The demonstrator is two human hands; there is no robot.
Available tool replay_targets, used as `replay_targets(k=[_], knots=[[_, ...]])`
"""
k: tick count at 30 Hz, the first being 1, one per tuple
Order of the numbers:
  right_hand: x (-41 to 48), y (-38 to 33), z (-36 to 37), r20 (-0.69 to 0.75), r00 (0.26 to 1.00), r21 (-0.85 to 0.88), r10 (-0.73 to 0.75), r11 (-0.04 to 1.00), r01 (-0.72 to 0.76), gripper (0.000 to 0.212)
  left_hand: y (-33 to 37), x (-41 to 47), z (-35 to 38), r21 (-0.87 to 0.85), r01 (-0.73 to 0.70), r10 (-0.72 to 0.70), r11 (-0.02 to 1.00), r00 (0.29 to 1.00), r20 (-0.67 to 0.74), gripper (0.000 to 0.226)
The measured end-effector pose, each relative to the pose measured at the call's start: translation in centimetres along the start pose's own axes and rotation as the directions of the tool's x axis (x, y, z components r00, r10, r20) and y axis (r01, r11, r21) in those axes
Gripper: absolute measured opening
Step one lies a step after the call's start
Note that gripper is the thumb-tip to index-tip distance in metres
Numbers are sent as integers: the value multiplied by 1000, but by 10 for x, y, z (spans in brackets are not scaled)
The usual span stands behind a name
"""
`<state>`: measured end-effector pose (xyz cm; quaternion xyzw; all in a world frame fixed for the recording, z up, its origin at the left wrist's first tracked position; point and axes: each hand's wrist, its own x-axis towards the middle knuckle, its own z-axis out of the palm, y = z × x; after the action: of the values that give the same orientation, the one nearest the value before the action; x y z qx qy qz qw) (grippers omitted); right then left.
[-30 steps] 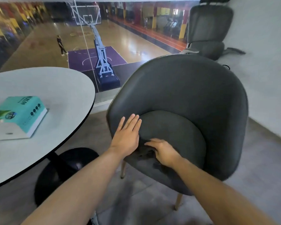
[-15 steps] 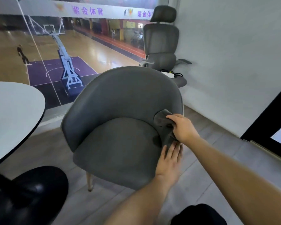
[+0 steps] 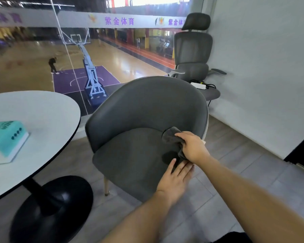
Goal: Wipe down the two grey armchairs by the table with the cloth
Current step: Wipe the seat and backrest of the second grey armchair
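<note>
Far left of the grey armchair (image 3: 147, 106), a teal tissue box (image 3: 5, 139) lies on the round white table (image 3: 42, 111), cut off by the frame edge. The table's black rim comes close to the armchair's left side without touching it, and its black pedestal base (image 3: 56, 207) stands on the floor to the armchair's lower left. Behind the armchair on that side, a glass wall looks down on a basketball court, where a hoop stand (image 3: 93, 81) and a distant person (image 3: 52, 64) are visible.

The armchair faces the camera, its curved back wrapping round the seat, with one wooden leg (image 3: 106, 187) showing at the front left. The left hand (image 3: 175, 179) lies flat on the front right edge of the seat, fingers straight and held together. Just above it, the right hand (image 3: 193, 148) grips the dark grey cloth (image 3: 172, 139), fingers curled over the bunched fabric. The cloth is pressed where the seat meets the inner right side of the back. Both forearms reach in from the lower right and hide part of the floor.

Behind the armchair to the right stands a grey mesh office chair (image 3: 191, 55) with a headrest. In front of that is a grey seat (image 3: 212, 93) carrying a white power strip (image 3: 198, 85) with dark cables. A white wall (image 3: 261, 67) closes off the right side.
</note>
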<state>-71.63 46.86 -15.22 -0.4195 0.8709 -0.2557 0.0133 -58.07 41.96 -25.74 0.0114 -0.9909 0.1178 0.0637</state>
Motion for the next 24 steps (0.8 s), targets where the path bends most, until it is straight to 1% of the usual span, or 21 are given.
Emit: replay_targets(k=[3, 5, 7, 10, 11, 13, 14, 16, 17, 18, 19, 20, 21, 22, 23, 24], knots=[[4, -28, 22, 20, 999, 8, -49, 999, 49, 47, -40, -25, 5, 35, 35, -34, 999, 999, -22, 79], [10, -50, 38, 21, 997, 18, -76, 997, 75, 48, -69, -46, 10, 89, 58, -57, 994, 998, -12, 81], [17, -74, 52, 28, 995, 34, -98, 995, 97, 46, -96, -68, 16, 99, 102, -102, 990, 995, -7, 81], [29, -108, 67, 85, 986, 54, -145, 989, 140, 46, -131, -101, 15, 109, 170, -178, 979, 981, 70, 79], [32, -119, 70, 111, 981, 69, -157, 986, 150, 45, -141, -110, 12, 154, 174, -189, 973, 978, 87, 78], [34, -139, 71, 134, 978, 120, -157, 983, 142, 44, -157, -127, 6, 236, 136, -175, 962, 973, 151, 76], [33, -147, 69, 128, 980, 150, -151, 980, 132, 43, -164, -134, -1, 229, 135, -173, 964, 973, 156, 75], [28, -162, 62, 96, 985, 213, -142, 970, 119, 41, -178, -146, -17, 122, 189, -200, 974, 977, 80, 66], [25, -168, 58, 82, 987, 254, -138, 960, 113, 40, -186, -152, -28, 44, 246, -248, 968, 968, 40, 58], [21, -175, 52, 73, 988, 294, -136, 950, 108, 39, -194, -157, -40, -58, 332, -332, 942, 943, -1, 52], [16, -182, 46, 64, 988, 327, -142, 938, 114, 38, -201, -160, -53, -173, 432, -447, 885, 893, -56, 46], [12, -189, 39, 55, 987, 357, -149, 927, 120, 38, -208, -163, -68, -309, 519, -569, 797, 817, -95, 43], [7, -197, 33, 45, 987, 390, -157, 912, 127, 38, -214, -165, -86, -451, 570, -671, 687, 736, -92, 40], [2, -206, 27, 39, 986, 424, -161, 896, 130, 39, -217, -167, -103, -578, 577, -735, 577, 675, -60, 37], [-4, -215, 22, 31, 986, 456, -166, 880, 134, 39, -217, -170, -120, -672, 549, -762, 497, 647, -35, 31], [-10, -225, 17, 23, 986, 479, -164, 867, 133, 40, -216, -172, -135, -722, 509, -758, 469, 651, -34, 25]])
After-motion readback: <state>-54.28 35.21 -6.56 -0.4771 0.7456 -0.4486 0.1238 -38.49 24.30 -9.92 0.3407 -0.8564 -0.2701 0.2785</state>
